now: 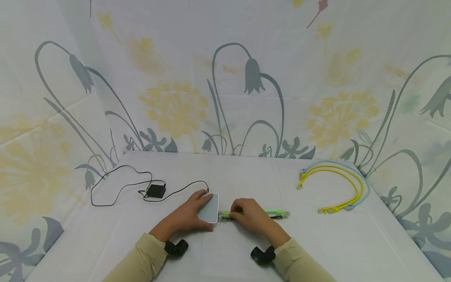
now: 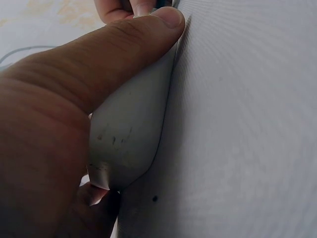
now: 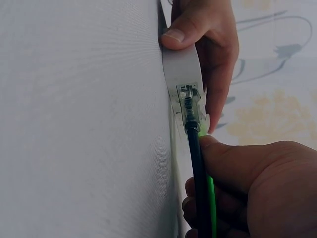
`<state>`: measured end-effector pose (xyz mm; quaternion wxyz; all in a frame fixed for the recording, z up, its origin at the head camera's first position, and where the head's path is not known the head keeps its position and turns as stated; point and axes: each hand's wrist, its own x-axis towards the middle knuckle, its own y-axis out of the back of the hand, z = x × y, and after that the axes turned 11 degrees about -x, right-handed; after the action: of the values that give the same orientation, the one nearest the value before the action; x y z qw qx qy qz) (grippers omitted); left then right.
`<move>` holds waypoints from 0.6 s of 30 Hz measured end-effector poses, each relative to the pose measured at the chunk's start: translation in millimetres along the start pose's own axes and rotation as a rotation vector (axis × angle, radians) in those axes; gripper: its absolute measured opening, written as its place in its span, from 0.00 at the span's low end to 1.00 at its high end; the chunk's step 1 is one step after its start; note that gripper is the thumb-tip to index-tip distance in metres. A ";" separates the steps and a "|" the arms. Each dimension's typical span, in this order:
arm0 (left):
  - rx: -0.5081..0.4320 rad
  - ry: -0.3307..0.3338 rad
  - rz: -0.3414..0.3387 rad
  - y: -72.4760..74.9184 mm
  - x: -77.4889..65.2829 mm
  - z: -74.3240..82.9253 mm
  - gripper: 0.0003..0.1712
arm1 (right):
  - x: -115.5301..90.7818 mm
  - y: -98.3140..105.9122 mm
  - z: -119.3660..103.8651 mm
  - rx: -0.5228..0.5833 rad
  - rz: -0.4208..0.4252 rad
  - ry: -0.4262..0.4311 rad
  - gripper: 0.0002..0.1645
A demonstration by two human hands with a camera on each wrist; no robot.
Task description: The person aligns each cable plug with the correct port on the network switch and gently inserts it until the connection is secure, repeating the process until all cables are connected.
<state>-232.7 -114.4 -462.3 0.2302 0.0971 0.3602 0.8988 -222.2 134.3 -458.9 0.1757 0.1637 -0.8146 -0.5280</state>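
My left hand [image 1: 186, 215] grips a small white network box [image 1: 210, 209] on the table, its thumb along the near edge and fingers over the far side. Facing the box's right side, my right hand [image 1: 251, 215] pinches a bright green network cable [image 1: 274, 212] near its plug end. A dark network cable [image 3: 199, 173] runs beside the green one. In the right wrist view its clear plug [image 3: 189, 110] sits at a port in the box's side. The green cable's plug is mostly hidden behind it. The left wrist view shows the box's rounded pale side [image 2: 129, 124] under the left thumb.
A thin black cord [image 1: 183, 191] links the box's far side to a black power adapter [image 1: 156, 191] at the left. Yellow network cables [image 1: 356, 184] and a light blue one [image 1: 366, 188] lie curved at the far right. Flower-printed cloth [image 1: 232, 98] hangs behind the white table.
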 end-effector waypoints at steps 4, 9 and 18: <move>0.001 0.006 0.000 -0.3 0.1 -0.3 0.60 | 0.7 -0.3 0.1 0.003 -0.004 -0.003 0.05; -0.003 0.012 -0.003 -0.3 0.4 -0.7 0.60 | 1.6 -1.4 0.9 0.010 -0.002 0.009 0.05; -0.002 0.012 -0.001 0.0 0.2 0.5 0.60 | 2.9 -2.6 1.5 0.005 -0.006 0.021 0.05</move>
<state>-232.6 -114.0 -461.8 0.2286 0.0915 0.3607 0.8996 -225.2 133.1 -461.5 0.1823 0.1724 -0.8134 -0.5248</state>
